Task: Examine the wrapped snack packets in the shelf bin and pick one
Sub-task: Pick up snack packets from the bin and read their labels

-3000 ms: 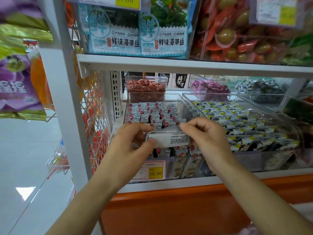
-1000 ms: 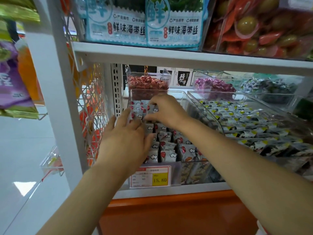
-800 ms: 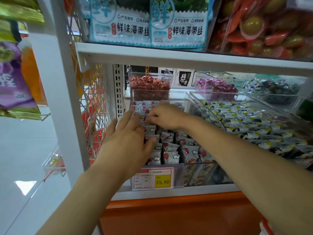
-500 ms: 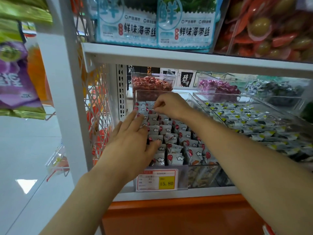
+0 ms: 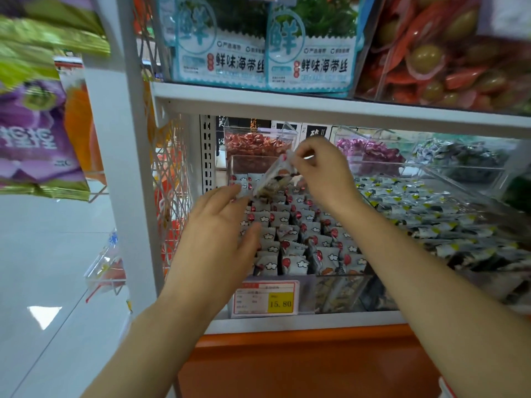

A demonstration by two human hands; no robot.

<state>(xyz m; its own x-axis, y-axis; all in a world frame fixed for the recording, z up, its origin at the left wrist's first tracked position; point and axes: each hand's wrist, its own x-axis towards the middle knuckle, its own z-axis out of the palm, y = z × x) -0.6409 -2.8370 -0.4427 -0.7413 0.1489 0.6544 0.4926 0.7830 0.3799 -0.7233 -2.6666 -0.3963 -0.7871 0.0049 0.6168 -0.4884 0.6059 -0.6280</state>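
A clear shelf bin (image 5: 339, 291) holds several rows of small grey-white snack packets (image 5: 290, 234) with red and white marks. My right hand (image 5: 321, 170) pinches one packet (image 5: 273, 179) by its top corner and holds it tilted above the back of the bin. My left hand (image 5: 221, 228) hovers over the bin's left side with its fingers straight, the fingertips just below the lifted packet. The left hand hides the packets on the bin's left side.
A price tag (image 5: 265, 298) reading 15.80 sits on the bin's front. A second clear bin (image 5: 459, 191) of dark packets stands to the right, smaller bins of red (image 5: 255, 143) and purple (image 5: 367, 149) sweets behind. The white upper shelf (image 5: 316, 109) hangs close overhead; a white post (image 5: 120, 168) stands left.
My right hand, which was picking among the packets at the back of the bin, has lifted one packet out and up. My left hand stays over the bin's left side.
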